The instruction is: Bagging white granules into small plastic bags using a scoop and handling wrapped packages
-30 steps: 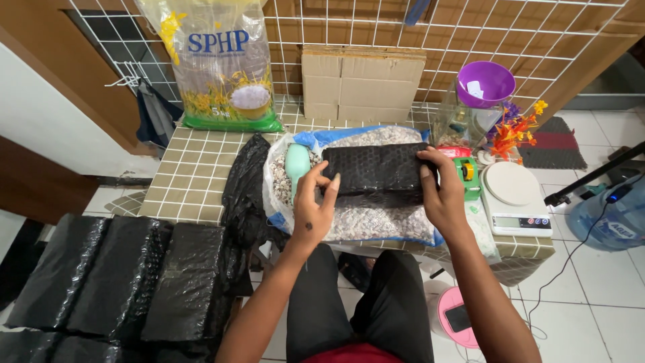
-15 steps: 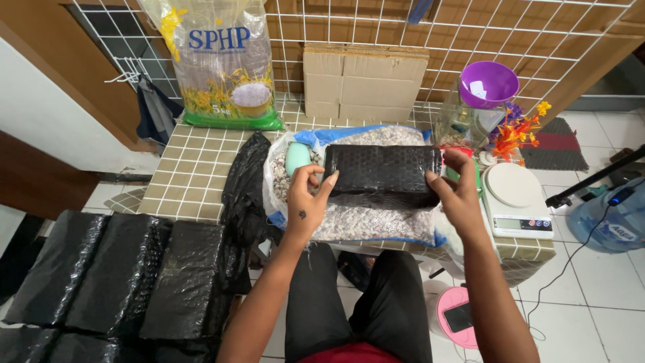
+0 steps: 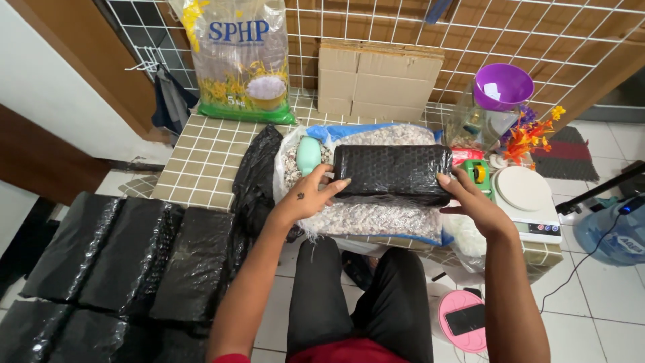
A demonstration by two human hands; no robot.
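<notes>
A black bubble-wrapped rectangular parcel (image 3: pixel 393 171) is held up between both hands above an open sack of pale gravel (image 3: pixel 376 218). My left hand (image 3: pixel 310 195) presses the parcel's left end, fingers along its lower edge. At the right end, my right hand (image 3: pixel 463 198) supports it from below with the thumb on the side. A mint-green scoop (image 3: pixel 309 154) lies in the gravel just left of the parcel.
Several black wrapped parcels (image 3: pixel 121 262) lie on the floor at left. A black plastic bag (image 3: pixel 259 178) sits on the tiled table (image 3: pixel 201 161). White kitchen scale (image 3: pixel 527 198), green tape dispenser (image 3: pixel 478 176), purple bowl (image 3: pixel 504 84), rice bag (image 3: pixel 242 60), cardboard box (image 3: pixel 379 81) surround it. Pink stool with phone (image 3: pixel 463 319) below.
The parcel has been lifted off the gravel and turned so its broad face points at me. Both hands shifted from on top of it to its ends.
</notes>
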